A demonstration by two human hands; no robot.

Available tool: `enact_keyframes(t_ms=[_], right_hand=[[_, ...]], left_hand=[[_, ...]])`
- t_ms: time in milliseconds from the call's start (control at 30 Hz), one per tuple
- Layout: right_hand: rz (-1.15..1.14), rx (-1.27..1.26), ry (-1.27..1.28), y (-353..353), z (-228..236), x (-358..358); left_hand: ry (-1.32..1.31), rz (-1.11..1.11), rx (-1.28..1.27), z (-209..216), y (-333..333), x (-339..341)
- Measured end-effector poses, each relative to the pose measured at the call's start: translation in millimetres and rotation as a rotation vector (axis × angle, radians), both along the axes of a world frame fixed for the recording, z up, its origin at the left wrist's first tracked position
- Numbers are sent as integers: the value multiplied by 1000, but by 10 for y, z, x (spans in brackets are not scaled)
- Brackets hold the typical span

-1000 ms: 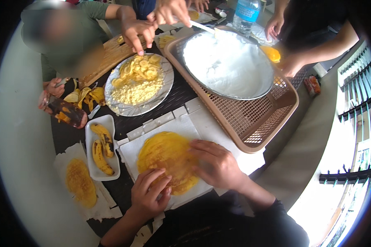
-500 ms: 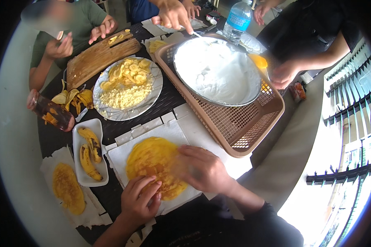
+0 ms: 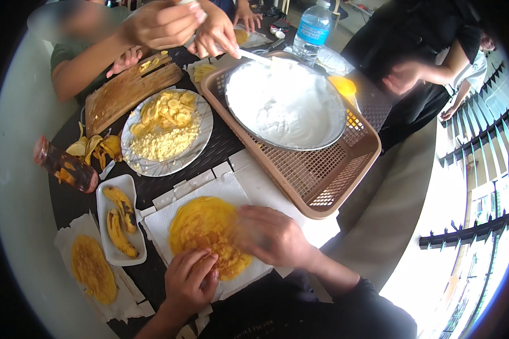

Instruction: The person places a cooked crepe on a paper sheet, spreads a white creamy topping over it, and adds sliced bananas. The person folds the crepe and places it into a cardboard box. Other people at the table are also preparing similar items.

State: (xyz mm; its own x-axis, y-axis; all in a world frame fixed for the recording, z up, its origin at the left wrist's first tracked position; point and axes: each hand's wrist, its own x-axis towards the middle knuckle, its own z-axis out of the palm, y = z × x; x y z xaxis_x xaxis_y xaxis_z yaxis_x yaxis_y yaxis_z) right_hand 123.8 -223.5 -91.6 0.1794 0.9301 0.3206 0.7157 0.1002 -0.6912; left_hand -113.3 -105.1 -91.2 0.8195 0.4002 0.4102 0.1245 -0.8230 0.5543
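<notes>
A yellow crepe (image 3: 201,217) with browned patches lies on white paper towel in front of me. My left hand (image 3: 191,276) is at its near left edge, the bent fingertips pressed together on the crepe. Over its right side is my right hand (image 3: 277,234), palm down, its fingertips smeared by motion and partly hidden. Left of the paper towel, a white dish (image 3: 143,248) holds two spotted bananas (image 3: 119,223). Another browned crepe (image 3: 93,268) rests on paper at the far left.
Beyond stand a plate (image 3: 206,133) of sliced and chopped banana, a wooden board (image 3: 116,99), and a jar (image 3: 65,164) on its side. A bowl of white cream (image 3: 297,107) sits on a brown basket (image 3: 316,212). A co-worker's hand (image 3: 216,34) holds a spatula in it.
The view has shifted slightly; my hands stay at the crepe. A co-worker's arm now reaches across at the upper left. The hand at the basket's right has lifted away.
</notes>
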Motion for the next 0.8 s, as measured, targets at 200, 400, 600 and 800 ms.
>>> enact_keyframes(t_ms=[200, 400, 600, 800], right_hand=[[19, 52, -29, 4, -36, 16], [1, 43, -4, -33, -42, 1], [-9, 47, 7, -29, -99, -36], [70, 117, -127, -24, -125, -29]], left_hand=[[0, 4, 11, -7, -4, 13], [44, -16, -12, -36, 3, -51], [-36, 44, 162, -51, 8, -21], [136, 60, 181, -39, 7, -13]])
